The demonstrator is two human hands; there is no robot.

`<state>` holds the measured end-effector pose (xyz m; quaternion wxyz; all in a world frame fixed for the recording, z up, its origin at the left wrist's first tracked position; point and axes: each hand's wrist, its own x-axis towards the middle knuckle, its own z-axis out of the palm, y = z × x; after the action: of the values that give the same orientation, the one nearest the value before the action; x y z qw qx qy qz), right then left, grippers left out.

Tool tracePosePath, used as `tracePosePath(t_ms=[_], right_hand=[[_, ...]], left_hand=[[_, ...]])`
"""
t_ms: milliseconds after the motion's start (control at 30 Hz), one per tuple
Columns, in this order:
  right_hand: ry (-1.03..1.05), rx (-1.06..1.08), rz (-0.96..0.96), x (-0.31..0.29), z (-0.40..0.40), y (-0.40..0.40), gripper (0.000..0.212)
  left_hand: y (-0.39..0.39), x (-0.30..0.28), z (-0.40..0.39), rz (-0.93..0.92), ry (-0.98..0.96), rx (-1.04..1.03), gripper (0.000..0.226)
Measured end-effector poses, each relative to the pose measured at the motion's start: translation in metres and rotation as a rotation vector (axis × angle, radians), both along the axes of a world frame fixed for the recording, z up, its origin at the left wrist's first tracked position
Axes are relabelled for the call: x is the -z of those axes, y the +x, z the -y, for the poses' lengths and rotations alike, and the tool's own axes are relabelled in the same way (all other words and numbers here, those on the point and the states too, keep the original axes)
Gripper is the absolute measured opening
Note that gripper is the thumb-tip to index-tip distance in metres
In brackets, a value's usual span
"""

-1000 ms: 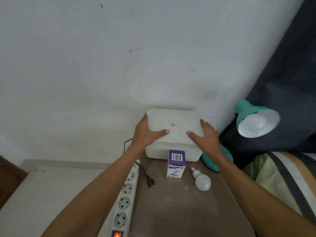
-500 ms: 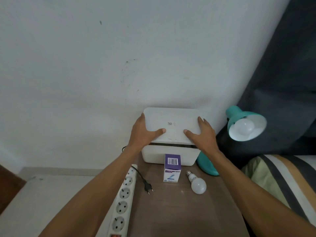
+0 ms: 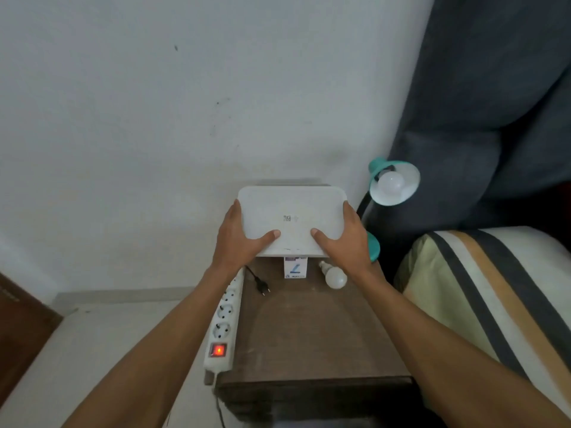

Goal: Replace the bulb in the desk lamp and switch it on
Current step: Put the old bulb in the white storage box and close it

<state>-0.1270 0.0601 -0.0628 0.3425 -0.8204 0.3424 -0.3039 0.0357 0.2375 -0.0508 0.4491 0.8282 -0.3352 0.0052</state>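
The flat white plastic lid (image 3: 292,222), seated on its box a second ago, is now lifted clear and held toward the camera. The left hand (image 3: 238,239) grips its left edge, thumb on top; the right hand (image 3: 346,242) grips the right edge likewise. Just below the right hand, a loose white bulb (image 3: 334,275) lies on the brown wooden desk (image 3: 309,335). Right of that hand, the teal desk lamp (image 3: 394,183) holds a bulb; swapping hasn't begun.
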Motion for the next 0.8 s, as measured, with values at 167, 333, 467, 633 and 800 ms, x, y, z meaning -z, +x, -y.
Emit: tracePosePath(t_ms=[167, 333, 467, 633, 800], right_hand=[[0.011, 0.028, -0.03, 0.035, -0.036, -0.052, 0.094], [0.088, 0.019, -0.112, 0.083, -0.063, -0.1, 0.095], [0.161, 0.029, -0.253, 0.113, -0.075, -0.122, 0.096], [0.179, 0.056, -0.315, 0.144, -0.082, -0.126, 0.096], [0.045, 0.067, -0.429, 0.161, -0.083, -0.114, 0.098]], left_hand=[[-0.058, 0.04, -0.036, -0.067, -0.012, -0.027, 0.107], [-0.114, 0.095, -0.06, -0.198, 0.079, -0.072, 0.118], [-0.13, 0.131, -0.07, -0.266, 0.22, -0.07, 0.121], [-0.134, 0.157, -0.078, -0.276, 0.352, -0.05, 0.122], [-0.133, 0.167, -0.08, -0.169, 0.438, -0.049, 0.119]])
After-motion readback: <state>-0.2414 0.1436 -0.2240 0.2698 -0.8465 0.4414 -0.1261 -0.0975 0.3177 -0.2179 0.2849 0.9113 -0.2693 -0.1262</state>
